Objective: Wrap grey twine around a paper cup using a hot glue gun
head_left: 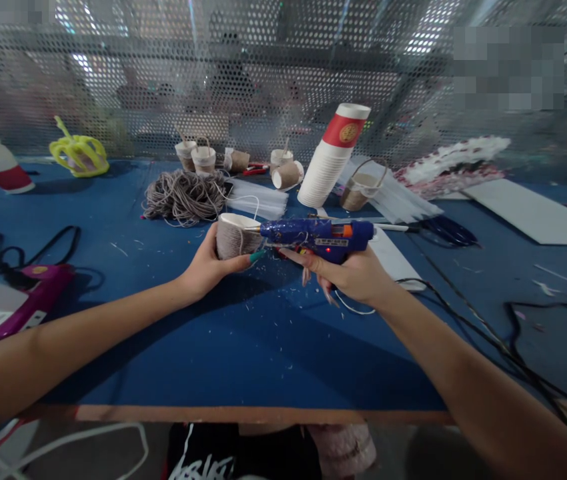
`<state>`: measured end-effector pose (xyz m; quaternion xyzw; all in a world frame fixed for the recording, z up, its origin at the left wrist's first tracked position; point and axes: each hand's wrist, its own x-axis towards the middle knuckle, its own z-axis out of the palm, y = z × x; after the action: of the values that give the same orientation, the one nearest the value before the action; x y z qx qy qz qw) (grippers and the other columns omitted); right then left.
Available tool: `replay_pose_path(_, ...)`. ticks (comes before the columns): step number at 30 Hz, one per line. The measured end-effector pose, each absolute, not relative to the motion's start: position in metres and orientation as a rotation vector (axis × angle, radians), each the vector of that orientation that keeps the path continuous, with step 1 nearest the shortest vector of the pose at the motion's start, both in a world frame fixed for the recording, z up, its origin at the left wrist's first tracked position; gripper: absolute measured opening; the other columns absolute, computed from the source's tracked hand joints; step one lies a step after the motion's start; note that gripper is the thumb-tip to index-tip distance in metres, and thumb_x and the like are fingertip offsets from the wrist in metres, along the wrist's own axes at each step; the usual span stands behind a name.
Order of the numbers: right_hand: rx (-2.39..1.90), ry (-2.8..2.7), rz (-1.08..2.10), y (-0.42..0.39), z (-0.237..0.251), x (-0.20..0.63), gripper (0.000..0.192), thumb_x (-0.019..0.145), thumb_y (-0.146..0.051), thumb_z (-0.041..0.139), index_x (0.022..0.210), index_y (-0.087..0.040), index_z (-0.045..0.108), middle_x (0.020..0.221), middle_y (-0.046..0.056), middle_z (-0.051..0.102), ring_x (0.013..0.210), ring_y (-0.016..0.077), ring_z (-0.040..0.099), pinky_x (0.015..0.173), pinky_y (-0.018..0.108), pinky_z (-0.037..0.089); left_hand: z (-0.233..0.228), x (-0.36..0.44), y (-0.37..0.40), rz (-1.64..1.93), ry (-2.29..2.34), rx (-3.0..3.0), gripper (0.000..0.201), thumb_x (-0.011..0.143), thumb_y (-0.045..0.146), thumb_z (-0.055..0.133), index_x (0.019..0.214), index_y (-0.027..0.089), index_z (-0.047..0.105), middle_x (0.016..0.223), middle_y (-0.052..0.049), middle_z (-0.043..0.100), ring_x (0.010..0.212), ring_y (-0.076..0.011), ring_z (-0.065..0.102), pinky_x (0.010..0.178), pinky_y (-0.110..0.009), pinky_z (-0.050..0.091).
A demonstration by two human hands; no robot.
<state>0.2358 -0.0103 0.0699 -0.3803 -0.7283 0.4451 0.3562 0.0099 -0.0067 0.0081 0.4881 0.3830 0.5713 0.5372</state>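
Two bare forearms reached in from the near edge of a blue table (243, 347). The left hand (208, 267) was closed around a paper cup (233, 237) held on its side above the middle of the table, its wall already wrapped in grey-brown twine from base nearly to rim. The right hand (358, 273) gripped a blue hot glue gun (318, 237), a finger at the trigger, with the nozzle touching the cup near its rim. The wrapping looked close to finished; only the rim end appeared left to fix, and this cup had no handle yet.

Scraps of dried glue speckled the table below the hands. A pink tool (23, 300) lay by the left edge, and black cables (513, 333) ran off to the right.

Further back sat a loose bundle of twine (183, 193), a leaning stack of white paper cups (328, 160), and a twine-covered cup with a handle (361, 190) just beside it. Several more wrapped cups (203, 159) stood along the far edge, in front of a perforated metal screen (263, 67).
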Motion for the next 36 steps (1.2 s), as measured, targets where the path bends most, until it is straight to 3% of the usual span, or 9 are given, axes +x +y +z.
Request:
replay_pose_path(6, -1.012, -1.907, 1.074, -0.0128, 0.0748, 0.2330, 0.039, 0.076, -0.055, 0.077, 0.094, -0.021, 0.071, 0.055, -0.002, 0.066, 0.033, 0.0123, 0.051, 0.030, 0.028, 0.045, 0.0071, 0.0092, -0.0054, 1.345, 0.910, 1.167, 0.066, 0.054, 0.028, 0.088, 0.109, 0.020, 0.054, 0.103, -0.005, 0.067, 0.096, -0.0229, 0.063, 0.082, -0.036, 0.054)
replay_pose_path(14, -1.079, -1.882, 1.084, -0.0122, 0.0717, 0.2341, 0.028, 0.079, -0.047, 0.077, 0.082, -0.022, 0.066, 0.046, -0.006, 0.058, 0.028, 0.0107, 0.046, 0.026, 0.026, 0.041, 0.0056, 0.0096, -0.0041, 1.375, 0.891, 1.111, 0.066, 0.052, 0.026, 0.089, 0.109, 0.020, 0.056, 0.104, -0.005, 0.068, 0.097, -0.0223, 0.063, 0.086, -0.037, 0.053)
replay_pose_path(23, -1.100, -1.905, 1.069, -0.0113, 0.0713, 0.2360, 0.035, 0.079, -0.055, 0.074, 0.082, -0.021, 0.066, 0.046, -0.003, 0.059, 0.031, 0.0144, 0.052, 0.029, 0.030, 0.045, -0.0001, 0.0071, -0.0018, 1.382, 0.883, 1.123, 0.063, 0.056, 0.026, 0.088, 0.111, 0.021, 0.058, 0.106, -0.006, 0.069, 0.099, -0.0247, 0.065, 0.089, -0.040, 0.053)
replay_pose_path(36, -1.070, -1.889, 1.049, -0.0125, 0.0742, 0.2349, 0.033, 0.080, -0.055, 0.073, 0.078, -0.023, 0.065, 0.043, -0.006, 0.055, 0.028, 0.0126, 0.049, 0.027, 0.029, 0.045, 0.0006, 0.0053, 0.0000, 1.369, 0.865, 1.062, 0.066, 0.053, 0.031, 0.089, 0.110, 0.021, 0.058, 0.109, -0.007, 0.070, 0.104, -0.0263, 0.066, 0.095, -0.042, 0.052)
